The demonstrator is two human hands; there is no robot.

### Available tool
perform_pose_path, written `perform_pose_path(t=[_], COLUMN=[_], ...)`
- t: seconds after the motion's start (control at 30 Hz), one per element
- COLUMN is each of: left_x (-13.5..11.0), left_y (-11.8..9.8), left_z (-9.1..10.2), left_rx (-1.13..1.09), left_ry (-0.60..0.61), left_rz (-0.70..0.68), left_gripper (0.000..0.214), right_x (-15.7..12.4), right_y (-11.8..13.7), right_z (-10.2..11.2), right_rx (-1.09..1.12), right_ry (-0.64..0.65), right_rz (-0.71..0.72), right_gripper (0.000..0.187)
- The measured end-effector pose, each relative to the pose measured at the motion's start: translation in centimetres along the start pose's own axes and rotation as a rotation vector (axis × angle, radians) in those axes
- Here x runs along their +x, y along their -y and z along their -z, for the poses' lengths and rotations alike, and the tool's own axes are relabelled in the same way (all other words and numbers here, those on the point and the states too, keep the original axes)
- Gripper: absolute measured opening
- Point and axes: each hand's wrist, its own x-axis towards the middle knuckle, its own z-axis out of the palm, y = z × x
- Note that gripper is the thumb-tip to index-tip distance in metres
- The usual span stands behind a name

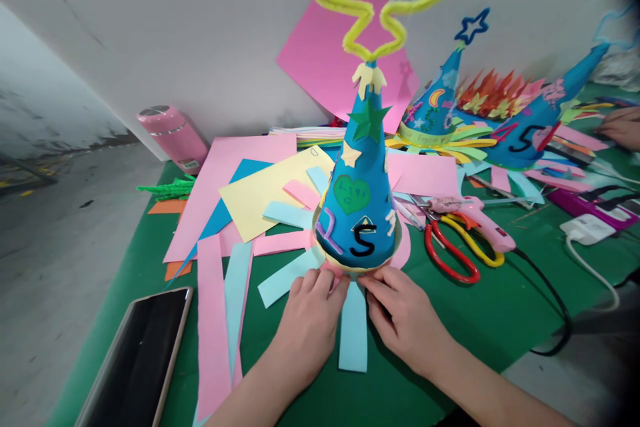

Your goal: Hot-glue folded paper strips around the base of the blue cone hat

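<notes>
A blue cone party hat [361,173] stands upright in front of me, topped by a yellow pipe-cleaner star outline [345,8]. It carries a green star, a green heart and a black 5-like figure. Pink and light blue foam strips fan out from its base. My left hand [311,310] is closed at the front left of the hat's rim, fingers curled against it. On the front right, my right hand [404,310] pinches the same rim. Between both hands a light blue strip [353,337] points towards me. The fingertips are partly hidden under the rim.
Red-and-yellow-handled scissors [453,260] and a pink glue gun [480,219] with a black cord lie right. A phone [137,353] and a pink bottle [173,137] are left. More decorated hats [435,103] stand behind. Another person's hand [623,128] shows far right.
</notes>
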Motion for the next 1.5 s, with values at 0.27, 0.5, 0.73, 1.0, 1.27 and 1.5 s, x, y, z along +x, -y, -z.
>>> perform_pose_path(t=[0.27,0.5,0.73,1.0,1.27,1.5], left_x=[0.1,0.2,-0.2,-0.2,0.3,0.4], left_y=[-0.4,-0.9,-1.3,-3.0,-4.8,-5.3], left_z=[0.1,0.1,0.3,2.3,2.4,1.1], left_rx=[0.052,0.078,0.095,0.128,0.204,0.141], left_ry=[-0.014,-0.046,-0.052,0.000,-0.030,-0.082], left_rz=[0.023,0.040,0.075,0.122,0.216,0.264], left_gripper=[0.035,0.032,0.037,0.036,0.034,0.033], right_x=[0.0,0.0,0.0,-0.1,-0.2,-0.3], right_y=[-0.1,0.0,0.2,-0.1,-0.3,-0.2], right_z=[-0.2,-0.2,-0.1,-0.1,0.1,0.3], right_rx=[-0.008,-0.013,-0.040,-0.041,-0.029,-0.014], right_ry=[-0.023,-0.058,-0.083,-0.107,-0.089,-0.061], right_rz=[-0.006,0.012,0.017,0.059,0.052,0.051], right_gripper=[0.025,0.024,0.020,0.024,0.021,0.022])
